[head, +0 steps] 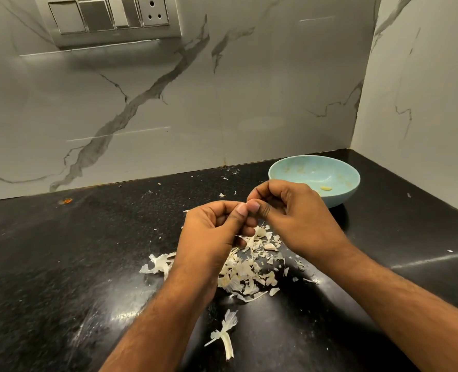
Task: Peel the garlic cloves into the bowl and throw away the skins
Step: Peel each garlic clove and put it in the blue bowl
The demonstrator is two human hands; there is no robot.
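My left hand [211, 232] and my right hand [289, 213] meet above the black counter, thumbs side by side and fingers curled, pinching something small that the fingers hide. Under them lies a pile of papery garlic skins [249, 267], with one unpeeled clove [270, 247] among them. A pale blue bowl [340, 167] stands behind my right hand near the corner, with a peeled clove [326, 188] on its bottom. A torn strip of skin [225, 331] lies nearer to me.
The black granite counter [61, 251] ends at marble walls behind and to the right. A switch plate with a socket [110, 17] is on the back wall. Small skin flakes [222, 194] are scattered around the pile. An orange speck [67, 201] sits at the back left.
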